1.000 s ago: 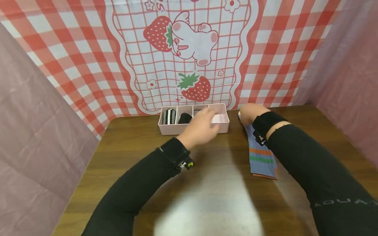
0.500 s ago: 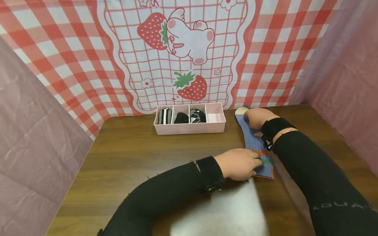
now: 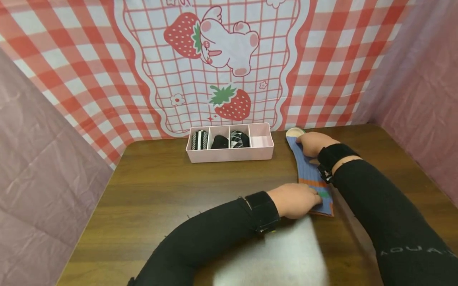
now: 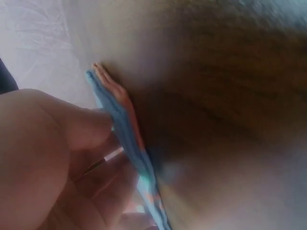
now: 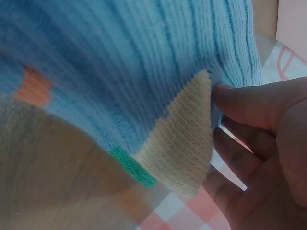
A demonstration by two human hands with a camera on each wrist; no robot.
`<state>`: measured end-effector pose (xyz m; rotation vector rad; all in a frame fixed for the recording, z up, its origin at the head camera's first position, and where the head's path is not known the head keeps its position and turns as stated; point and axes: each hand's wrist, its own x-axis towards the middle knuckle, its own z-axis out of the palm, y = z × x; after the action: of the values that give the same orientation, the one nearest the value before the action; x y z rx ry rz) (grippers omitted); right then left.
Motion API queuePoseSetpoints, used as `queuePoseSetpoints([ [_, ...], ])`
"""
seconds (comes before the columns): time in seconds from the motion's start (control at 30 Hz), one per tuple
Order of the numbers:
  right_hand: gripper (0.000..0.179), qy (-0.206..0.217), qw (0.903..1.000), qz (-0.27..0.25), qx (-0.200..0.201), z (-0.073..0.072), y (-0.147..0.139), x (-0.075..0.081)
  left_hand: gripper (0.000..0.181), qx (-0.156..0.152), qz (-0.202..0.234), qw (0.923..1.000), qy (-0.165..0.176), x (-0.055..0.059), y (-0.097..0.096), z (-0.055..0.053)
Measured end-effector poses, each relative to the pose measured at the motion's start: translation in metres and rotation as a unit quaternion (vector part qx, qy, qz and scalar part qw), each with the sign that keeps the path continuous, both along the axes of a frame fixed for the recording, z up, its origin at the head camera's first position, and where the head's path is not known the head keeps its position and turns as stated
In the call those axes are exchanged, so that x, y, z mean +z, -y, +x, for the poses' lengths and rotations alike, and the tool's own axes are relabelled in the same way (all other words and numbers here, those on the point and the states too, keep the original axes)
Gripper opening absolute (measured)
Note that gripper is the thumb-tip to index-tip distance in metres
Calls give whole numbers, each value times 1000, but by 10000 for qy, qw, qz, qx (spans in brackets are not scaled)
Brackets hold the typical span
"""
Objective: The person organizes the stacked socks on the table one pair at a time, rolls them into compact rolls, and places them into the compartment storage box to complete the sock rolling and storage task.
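Observation:
A blue ribbed sock (image 3: 304,169) with orange and green stripes lies lengthwise on the table's right side, its cream end toward the back. Layered cloth edges show in the left wrist view; whether it is one sock or a stacked pair I cannot tell. My left hand (image 3: 295,200) rests on the striped cuff end, thumb and fingertips touching the upper face. Near the far end, my right hand (image 3: 315,143) pinches the sock beside its cream patch (image 5: 180,139), thumb on the blue knit. A green patch (image 5: 134,167) shows under the cream one.
A pink divided box (image 3: 230,155) stands at the back of the wooden table (image 3: 161,190). Rolled striped (image 3: 199,140), black (image 3: 220,142) and argyle socks (image 3: 239,140) sit in its compartments; the rightmost one shows its bare floor. A checked cloth (image 3: 325,79) hangs behind.
My left hand has moved from over the box down to the sock's cuff, then slightly right, its fingers drawing closer together. My right hand stays near the far end, shifted slightly right.

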<state>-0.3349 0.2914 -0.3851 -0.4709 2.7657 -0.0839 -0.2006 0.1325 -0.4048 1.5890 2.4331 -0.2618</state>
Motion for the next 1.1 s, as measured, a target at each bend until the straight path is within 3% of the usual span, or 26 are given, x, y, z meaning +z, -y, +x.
queuePoseSetpoints([
  [0.2,47,-58,9999,79,83,6,1,2,33,-199,6,9994,-267,2,2,7],
  [0.47,10,-288,9974,546,367,15,12,9,33,-345,-10,9993,-133,4,10,16],
  [0.67,12,-330,9960,779,291,24,23,11,32,-574,-62,9983,-106,9,19,25],
  [0.93,10,-431,9977,470,235,42,26,0,33,-833,-95,9964,-131,11,31,38],
  [1.1,16,-141,9995,264,-32,51,26,-3,28,-1007,-119,9946,-225,10,37,46],
])
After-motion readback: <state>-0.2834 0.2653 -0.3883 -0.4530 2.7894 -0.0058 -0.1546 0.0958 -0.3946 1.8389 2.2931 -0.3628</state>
